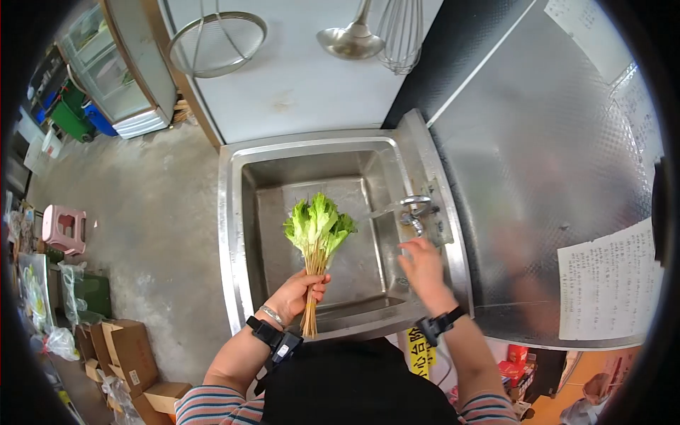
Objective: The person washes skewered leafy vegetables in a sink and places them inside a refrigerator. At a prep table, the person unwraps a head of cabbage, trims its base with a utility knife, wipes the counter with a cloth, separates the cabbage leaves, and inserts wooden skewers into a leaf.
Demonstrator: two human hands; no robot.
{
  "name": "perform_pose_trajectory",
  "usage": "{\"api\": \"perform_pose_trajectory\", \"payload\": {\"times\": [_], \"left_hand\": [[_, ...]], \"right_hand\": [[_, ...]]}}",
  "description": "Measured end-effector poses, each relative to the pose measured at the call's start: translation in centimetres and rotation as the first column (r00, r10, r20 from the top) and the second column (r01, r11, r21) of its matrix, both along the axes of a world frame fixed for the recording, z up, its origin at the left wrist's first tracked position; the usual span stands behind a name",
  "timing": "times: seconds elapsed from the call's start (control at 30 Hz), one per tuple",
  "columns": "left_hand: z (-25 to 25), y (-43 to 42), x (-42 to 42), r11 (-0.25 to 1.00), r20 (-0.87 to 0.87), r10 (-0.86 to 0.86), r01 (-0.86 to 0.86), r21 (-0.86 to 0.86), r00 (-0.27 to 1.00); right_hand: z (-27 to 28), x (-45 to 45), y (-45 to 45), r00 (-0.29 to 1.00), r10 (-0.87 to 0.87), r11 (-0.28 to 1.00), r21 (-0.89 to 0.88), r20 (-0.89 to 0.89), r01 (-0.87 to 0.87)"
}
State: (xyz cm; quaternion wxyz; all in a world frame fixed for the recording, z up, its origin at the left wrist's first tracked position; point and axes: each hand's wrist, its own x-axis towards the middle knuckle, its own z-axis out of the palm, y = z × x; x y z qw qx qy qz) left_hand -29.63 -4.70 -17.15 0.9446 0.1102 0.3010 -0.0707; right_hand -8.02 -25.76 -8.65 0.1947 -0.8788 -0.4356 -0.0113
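Your left hand (301,294) grips the leafy greens (319,221) by their thin sticks (310,320), holding them upright-looking over the sink (231,234). Your right hand (423,269), loosely spread, is near the running tap (415,203). Beyond are a strainer (218,42), ladle (350,44) and whisk (401,35).

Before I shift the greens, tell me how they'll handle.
The greens are probably light and easily torn, being thin, ruffled leaves. The straight sticks below look stiff, but may splay if the left hand loosens, since no tie shows.
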Motion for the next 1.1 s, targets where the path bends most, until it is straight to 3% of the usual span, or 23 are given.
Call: {"api": "perform_pose_trajectory", "payload": {"times": [0.07,0.23,0.27,0.33,0.37,0.43,0.47,0.53,0.6,0.63,0.7,0.8,0.83,0.9,0.93,1.0,1.03,1.07,1.1], "left_hand": [[0.6,1.6,-1.3,0.999,-0.013,0.018,-0.018,-0.026,1.000],[3.6,2.7,-4.4,0.989,-0.056,0.007,0.001,0.146,0.998],[3.8,2.6,-5.0,0.989,-0.060,0.012,-0.003,0.150,0.998],[4.2,2.8,-6.1,0.973,-0.044,-0.038,0.047,0.225,0.998],[4.8,2.7,-6.8,0.965,-0.045,-0.047,0.057,0.256,0.998],[5.2,2.5,-7.3,0.931,-0.068,-0.079,0.098,0.351,0.995],[5.6,2.4,-7.4,0.890,-0.094,-0.117,0.147,0.432,0.989],[7.6,1.8,-7.4,0.820,-0.159,-0.133,0.198,0.536,0.978],[11.0,1.3,-7.1,0.707,-0.146,0.003,0.101,0.700,0.989],[13.1,1.3,-6.5,0.582,-0.168,0.032,0.118,0.805,0.985],[17.3,1.6,-5.2,0.369,-0.066,0.082,0.031,0.929,0.994],[21.7,1.7,-2.9,0.200,0.070,0.154,-0.101,0.975,0.986],[21.6,1.6,-2.4,0.183,0.056,0.145,-0.082,0.980,0.988],[19.0,1.8,-0.8,0.124,0.067,0.200,-0.093,0.988,0.978],[16.6,1.7,-0.3,0.043,-0.085,0.204,0.077,0.996,0.975],[9.4,1.9,-1.8,0.166,-0.358,0.103,0.339,0.926,0.928],[7.2,2.3,-2.9,0.330,-0.421,-0.105,0.431,0.840,0.901],[6.4,1.4,-3.7,0.491,-0.500,-0.201,0.528,0.692,0.842],[3.2,1.2,-4.9,0.547,-0.576,-0.246,0.602,0.581,0.779]], "right_hand": [[-1.6,3.0,-1.1,0.979,0.073,0.988,-0.150,0.189,-0.045],[-2.2,6.3,-1.0,0.973,0.162,0.942,-0.319,0.164,-0.103],[-2.2,7.0,-1.4,0.973,0.166,0.943,-0.315,0.160,-0.109],[-1.8,8.6,-1.8,0.974,0.057,0.991,-0.128,0.217,-0.030],[-1.7,8.7,-1.9,0.991,-0.025,0.983,-0.179,0.134,0.049],[-0.3,6.8,-0.9,0.980,-0.006,0.996,-0.087,0.201,0.024],[0.4,5.4,-0.4,0.963,-0.002,1.000,-0.007,0.268,0.004],[0.7,1.8,-0.5,0.978,-0.044,0.995,0.095,0.202,0.025],[-0.2,-1.9,-2.1,0.996,0.066,0.992,0.115,-0.063,-0.058],[-1.3,-3.6,-3.4,0.996,0.047,0.992,0.124,-0.080,-0.037],[-4.3,-6.1,-5.5,0.992,0.125,0.983,0.141,-0.031,-0.120],[-7.4,-7.5,-8.1,0.984,0.155,0.982,0.121,-0.087,-0.144],[-7.9,-7.7,-8.4,0.986,0.166,0.978,0.123,0.009,-0.166],[-8.7,-7.4,-8.4,0.988,0.152,0.978,0.141,0.006,-0.151],[-8.9,-7.6,-8.6,0.989,0.149,0.980,0.133,0.012,-0.149],[-9.3,-7.5,-8.8,0.991,0.134,0.974,0.185,0.009,-0.134],[-9.5,-7.3,-8.7,0.992,0.128,0.966,0.226,0.019,-0.129],[-9.6,-7.4,-8.8,0.993,0.117,0.964,0.237,0.009,-0.116],[-9.6,-7.4,-8.9,0.992,0.127,0.965,0.229,0.001,-0.124]]}}
